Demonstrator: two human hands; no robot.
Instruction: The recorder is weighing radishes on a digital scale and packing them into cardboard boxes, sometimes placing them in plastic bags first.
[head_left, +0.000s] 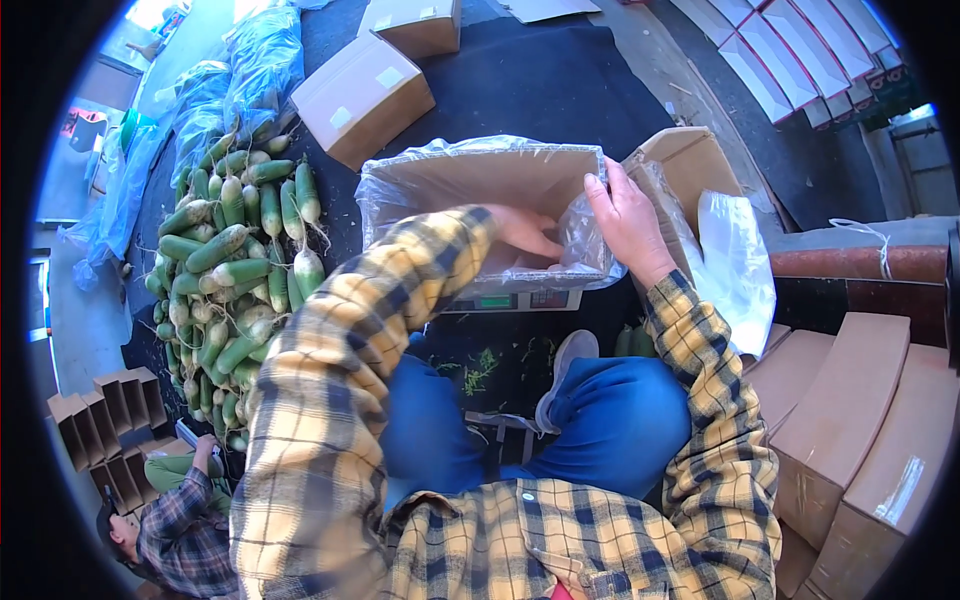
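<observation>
In front of me a cardboard box (480, 170) lined with clear plastic sits on a scale (545, 300) whose panel shows below its near side. My left hand (528, 234) reaches inside the box with fingers stretched toward the right wall, against the plastic liner (582, 235). At the right rim, my right hand (630, 220) grips the box's edge and the liner folded over it. The box's floor is mostly hidden by my left arm.
A large heap of green and white radishes (230, 260) lies on the left, beside blue plastic sheeting (262, 70). Closed cartons (365, 95) stand beyond the box. An open carton (690, 165) with white plastic stands to the right, near stacked cartons (840, 400). Another person (185, 520) sits lower left.
</observation>
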